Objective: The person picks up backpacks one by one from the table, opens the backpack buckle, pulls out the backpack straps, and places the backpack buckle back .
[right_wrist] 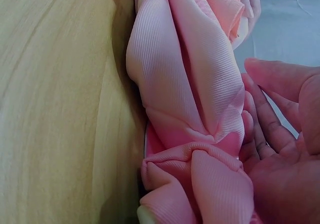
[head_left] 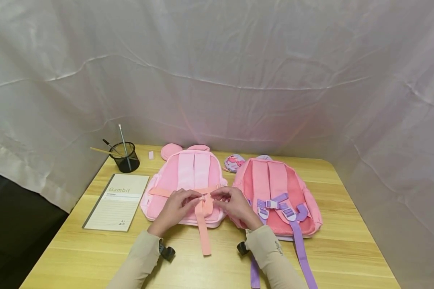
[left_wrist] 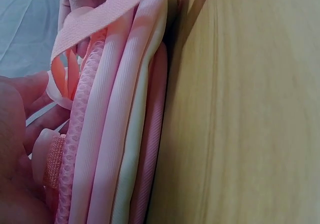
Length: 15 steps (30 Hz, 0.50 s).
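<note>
A light pink backpack [head_left: 171, 170] lies on the table with its mesh back and shoulder straps facing up. My left hand [head_left: 177, 206] pinches a white plastic buckle [left_wrist: 59, 90] threaded with an orange webbing strap [head_left: 202, 233] near the bag's lower middle. Close on the other side of the strap's loop is my right hand [head_left: 235, 202], its thumb and fingers curved but apart. Nothing shows between them in the right wrist view. The strap's free end hangs over the bag's bottom edge onto the table. Another white buckle [left_wrist: 44, 151] sits beside my left palm.
A darker pink backpack [head_left: 262, 176] with purple straps [head_left: 300, 249] lies close on the right. Left of the bags are a notebook [head_left: 117, 200] and a black mesh pen cup [head_left: 127, 162]. An eraser-like block [head_left: 151, 155] lies near the cup. Grey curtains [head_left: 217, 80] surround the table.
</note>
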Motion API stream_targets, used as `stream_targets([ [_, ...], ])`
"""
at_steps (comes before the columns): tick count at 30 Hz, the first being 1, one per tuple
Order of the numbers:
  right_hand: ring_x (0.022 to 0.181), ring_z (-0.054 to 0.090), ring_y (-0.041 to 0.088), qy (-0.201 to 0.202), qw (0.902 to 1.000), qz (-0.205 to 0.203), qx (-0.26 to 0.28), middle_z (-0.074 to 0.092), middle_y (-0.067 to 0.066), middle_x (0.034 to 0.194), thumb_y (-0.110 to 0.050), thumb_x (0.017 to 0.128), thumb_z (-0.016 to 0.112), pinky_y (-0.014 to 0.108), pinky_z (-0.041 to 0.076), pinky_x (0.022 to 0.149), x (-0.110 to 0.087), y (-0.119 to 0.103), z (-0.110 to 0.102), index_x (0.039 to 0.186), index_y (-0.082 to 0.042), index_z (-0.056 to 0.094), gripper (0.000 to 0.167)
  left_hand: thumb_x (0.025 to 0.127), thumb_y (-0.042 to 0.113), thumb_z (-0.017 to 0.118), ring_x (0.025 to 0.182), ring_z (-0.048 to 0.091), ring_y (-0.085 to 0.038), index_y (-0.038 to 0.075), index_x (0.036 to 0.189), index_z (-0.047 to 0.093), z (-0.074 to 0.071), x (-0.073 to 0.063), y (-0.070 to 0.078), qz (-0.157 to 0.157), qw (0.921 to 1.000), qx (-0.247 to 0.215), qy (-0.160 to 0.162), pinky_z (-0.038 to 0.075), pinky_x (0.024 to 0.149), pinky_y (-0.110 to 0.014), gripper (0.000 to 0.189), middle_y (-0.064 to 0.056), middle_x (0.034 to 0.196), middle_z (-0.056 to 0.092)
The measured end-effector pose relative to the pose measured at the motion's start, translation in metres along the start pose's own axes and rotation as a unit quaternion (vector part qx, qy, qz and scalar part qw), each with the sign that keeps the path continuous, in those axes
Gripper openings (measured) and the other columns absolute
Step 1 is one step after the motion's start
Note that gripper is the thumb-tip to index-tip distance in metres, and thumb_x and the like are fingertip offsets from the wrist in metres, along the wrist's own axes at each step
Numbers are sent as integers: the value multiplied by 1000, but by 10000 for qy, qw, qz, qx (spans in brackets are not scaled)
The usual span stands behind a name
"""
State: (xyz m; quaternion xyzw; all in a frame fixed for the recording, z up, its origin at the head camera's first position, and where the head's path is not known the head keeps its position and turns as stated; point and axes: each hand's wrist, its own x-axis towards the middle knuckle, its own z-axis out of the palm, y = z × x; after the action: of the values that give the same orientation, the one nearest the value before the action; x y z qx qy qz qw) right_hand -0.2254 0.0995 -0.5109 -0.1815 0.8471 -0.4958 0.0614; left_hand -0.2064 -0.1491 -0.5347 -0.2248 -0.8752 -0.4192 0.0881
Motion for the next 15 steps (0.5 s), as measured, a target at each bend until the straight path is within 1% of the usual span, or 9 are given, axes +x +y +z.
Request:
stream_targets([
  [3,80,62,9,6,10000,-9,16,75,3,95,-8,88,80,20,49,70,0,1,0,109,-12,79,21,95,29,76,77,53,-10,24,114,77,-1,-1,0,-4,9999,-77,-76,43,72,-26,19,15,85,64],
  [7,81,62,11,-1,10000,-24,17,76,4,96,-9,88,80,21,49,71,0,0,0,109,-12,79,21,88,28,83,80,56,-15,22,113,78,-2,-1,0,36,9997,-113,-206,43,73,-26,26,10,90,70],
  [10,81,62,12,8,10000,19,-18,75,2,95,-9,89,80,21,49,71,0,0,1,109,-13,79,21,88,29,84,83,58,-15,22,113,78,-3,-1,0,17,9996,-95,-279,44,75,-26,27,9,92,72],
  [13,81,62,10,16,10000,48,-49,75,0,95,-8,89,79,21,50,71,0,0,1,109,-14,79,21,87,30,85,87,59,-14,23,113,78,-3,0,-1,-19,9995,-98,-314,46,79,-28,28,11,96,73],
  [15,81,62,10,35,10000,25,-23,75,0,95,-8,89,79,21,50,71,0,-1,0,109,-13,79,21,86,30,86,89,61,-14,23,113,78,-4,0,-1,-19,9994,-119,-333,46,80,-28,29,11,99,74],
])
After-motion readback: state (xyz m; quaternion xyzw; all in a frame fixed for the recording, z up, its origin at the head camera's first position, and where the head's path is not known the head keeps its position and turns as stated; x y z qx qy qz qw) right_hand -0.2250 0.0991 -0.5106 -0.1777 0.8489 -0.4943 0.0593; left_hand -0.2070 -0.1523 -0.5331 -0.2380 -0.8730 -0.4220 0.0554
